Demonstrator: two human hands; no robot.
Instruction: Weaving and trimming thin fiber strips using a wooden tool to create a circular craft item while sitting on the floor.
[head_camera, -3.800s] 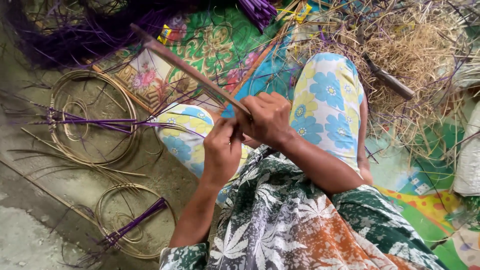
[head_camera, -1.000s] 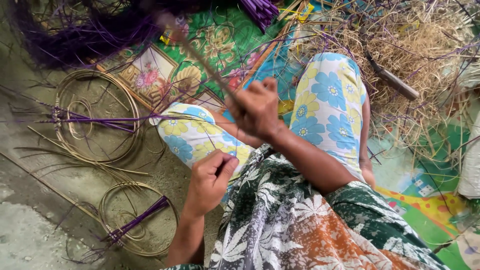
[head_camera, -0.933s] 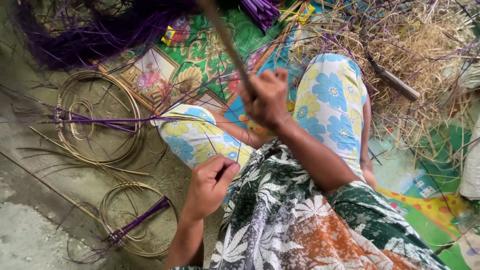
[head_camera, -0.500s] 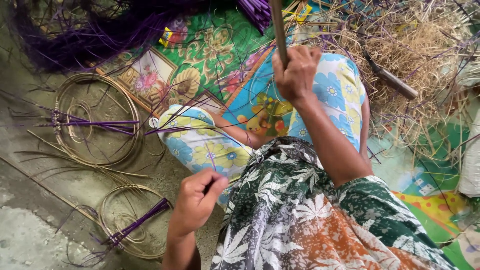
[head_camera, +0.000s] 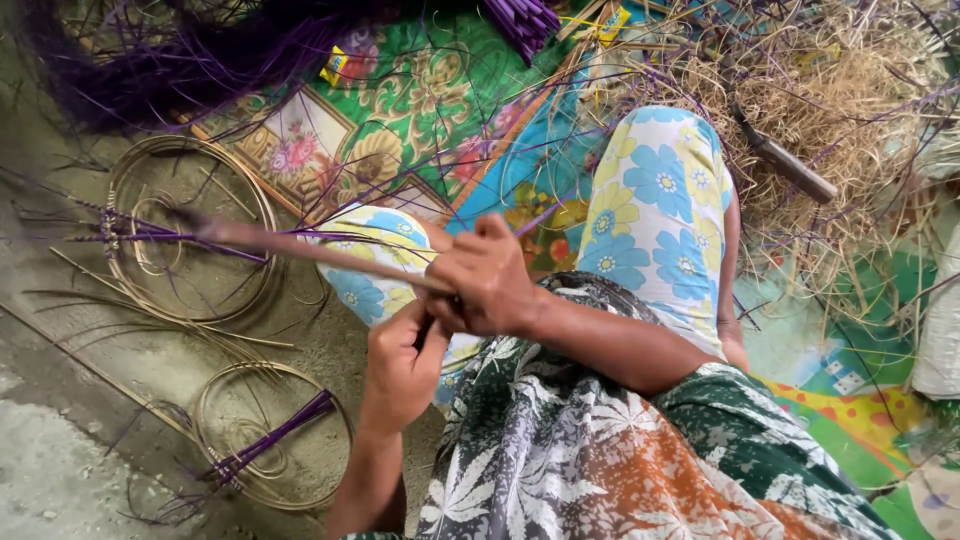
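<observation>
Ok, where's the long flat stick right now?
In the head view the long flat stick lies level at centre-left, gripped at its near end by the right hand with the left hand below, its far end over the large cane coil.

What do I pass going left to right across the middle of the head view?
Upper cane ring → stick → left hand → right hand → floral knee → straw pile.

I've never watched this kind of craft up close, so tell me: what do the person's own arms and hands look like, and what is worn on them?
Both the left hand and the right hand are bare: no gloves, and no rings or bracelets that I can make out. The forearms are uncovered too. A leaf-patterned garment in grey, green and orange covers the body.
</observation>
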